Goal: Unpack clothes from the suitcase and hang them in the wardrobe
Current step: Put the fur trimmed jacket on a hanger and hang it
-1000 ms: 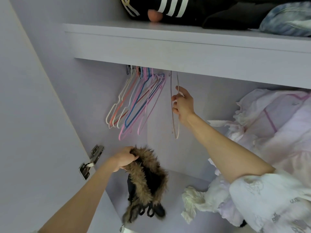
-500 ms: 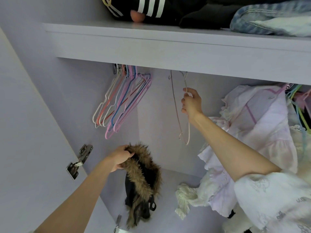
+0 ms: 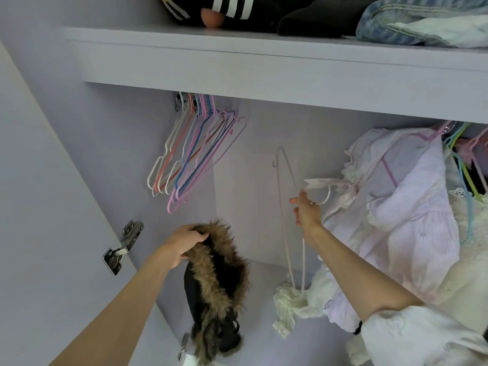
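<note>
My right hand (image 3: 307, 211) had pulled the pink wire hanger (image 3: 284, 207) down off the rail, fingers clamped on it; my left hand (image 3: 184, 243) kept gripping the fur-trimmed black jacket (image 3: 216, 286).

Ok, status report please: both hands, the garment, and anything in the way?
Left hand grips fur-trimmed black garment. Right hand holds pale wire hanger, off the rail. White dress crowds right side.

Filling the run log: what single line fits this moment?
left hand: grips fur-trimmed black garment | right hand: holds pale hanger off rail
</note>
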Tool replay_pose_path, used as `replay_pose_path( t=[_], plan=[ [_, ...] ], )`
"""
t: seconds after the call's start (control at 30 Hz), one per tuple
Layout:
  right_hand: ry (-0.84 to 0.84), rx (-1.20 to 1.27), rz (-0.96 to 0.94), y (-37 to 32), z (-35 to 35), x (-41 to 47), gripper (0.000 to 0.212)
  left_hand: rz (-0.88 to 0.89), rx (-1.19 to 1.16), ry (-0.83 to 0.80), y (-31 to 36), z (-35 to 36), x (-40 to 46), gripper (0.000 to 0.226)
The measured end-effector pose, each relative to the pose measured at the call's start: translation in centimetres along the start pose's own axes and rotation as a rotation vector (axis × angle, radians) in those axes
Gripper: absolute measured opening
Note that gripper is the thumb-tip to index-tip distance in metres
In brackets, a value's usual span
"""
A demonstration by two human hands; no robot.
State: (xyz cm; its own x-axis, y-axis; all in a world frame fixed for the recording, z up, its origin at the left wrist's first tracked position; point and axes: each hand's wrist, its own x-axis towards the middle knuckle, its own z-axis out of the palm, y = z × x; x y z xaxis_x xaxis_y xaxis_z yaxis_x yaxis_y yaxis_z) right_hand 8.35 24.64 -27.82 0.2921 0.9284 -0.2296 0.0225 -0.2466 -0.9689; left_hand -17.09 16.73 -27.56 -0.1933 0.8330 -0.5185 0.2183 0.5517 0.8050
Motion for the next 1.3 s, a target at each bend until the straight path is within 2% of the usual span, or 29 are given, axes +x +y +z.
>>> replay_pose_path(
  t=[0.13, 0.23, 0.43, 0.53, 0.7, 0.87, 0.93, 1.03, 1.17, 1.3],
  plan=[
    [0.025, -0.151, 0.101, 1.9, -1.5, 0.7, 0.05, -0.132, -0.264, -0.022, -1.5, -0.2, 0.9, 0.028],
    [0.029, -0.277, 0.098, 2.7, -2.8, 0.8, 0.05, -0.157, -0.376, 0.035, -2.2, 0.1, 1.7, 0.032],
    [-0.013, -0.517, 0.039, 3.2, -4.6, 1.0, 0.046, 0.027, -0.233, 0.252, -1.4, 1.1, 2.4, 0.03],
    [-0.027, -0.603, -0.002, 3.3, -4.5, 0.6, 0.047, 0.173, -0.051, 0.342, -0.7, 1.7, 2.1, 0.024],
    [-0.074, -0.678, -0.097, 2.7, -2.1, -1.0, 0.052, 0.387, 0.306, 0.335, 1.4, 4.0, 0.5, 0.024],
    [-0.124, -0.8, -0.224, 2.2, 0.0, -2.5, 0.056, 0.538, 0.454, 0.281, 3.2, 5.0, -0.9, 0.027],
    [-0.169, -0.795, -0.23, 2.0, 0.8, -3.1, 0.062, 0.586, 0.484, 0.255, 3.7, 5.4, -1.3, 0.025],
    [-0.169, -0.64, -0.219, 1.8, 1.6, -3.5, 0.068, 0.657, 0.558, 0.218, 4.3, 6.0, -2.0, 0.023],
    [-0.08, -0.431, -0.3, 0.9, 1.6, -4.1, 0.07, 0.797, 0.893, 0.23, 4.4, 6.3, -2.3, 0.033],
    [-0.089, -0.349, -0.346, -0.3, 0.7, -4.3, 0.069, 0.698, 0.794, -0.01, 4.7, 7.2, -2.6, 0.025]
  ],
)
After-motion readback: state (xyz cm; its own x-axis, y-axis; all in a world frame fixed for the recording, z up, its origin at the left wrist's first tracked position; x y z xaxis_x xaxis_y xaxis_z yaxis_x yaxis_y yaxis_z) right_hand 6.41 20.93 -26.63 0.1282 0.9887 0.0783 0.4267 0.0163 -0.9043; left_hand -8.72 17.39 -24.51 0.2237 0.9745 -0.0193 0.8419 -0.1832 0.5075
